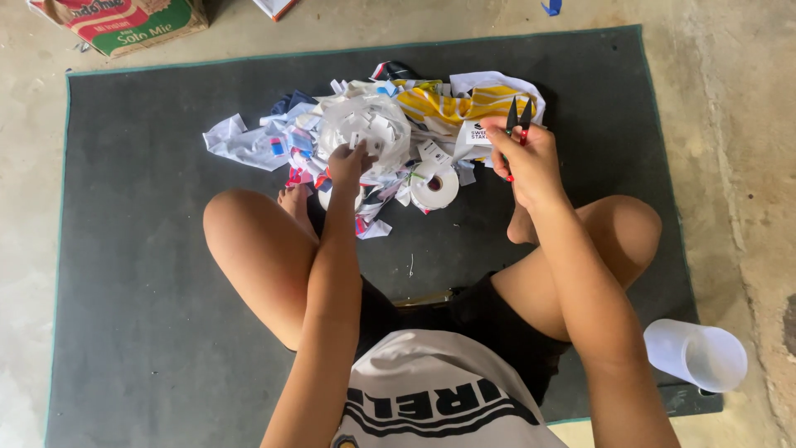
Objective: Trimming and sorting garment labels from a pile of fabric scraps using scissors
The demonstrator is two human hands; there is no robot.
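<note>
Nearest the camera is the person's white shirt with black lettering (439, 398), and above it the crossed bare legs resting on a dark grey mat (141, 274) that lies on a concrete floor (738, 124). At the right edge of the mat, beside the person's right knee, a clear plastic cup (696, 354) lies on its side.

Farther out, the left hand (348, 163) reaches forward to the heap in front of the feet. Its fingers are pressed together and pinch the edge of a tangled bundle of white label strips (365, 124) that sits on top of the heap. Just to the right of that hand, a roll of white tape (434, 186) lies flat on the mat, touching the heap's near edge.

The right hand (531, 162) is raised at the right side of the heap. Its fingers are curled tight around the red handle of small black thread snips (519, 116), whose blades stand apart and point away from the person.

Beyond both hands spreads the pile of cloth scraps (373, 133), white, blue, red and yellow pieces overlapping; a yellow-and-white striped cloth (464, 101) lies at its far right, just beside the snips.

At the far left corner, off the mat, stands a cardboard box (124, 21) printed in green and red.
</note>
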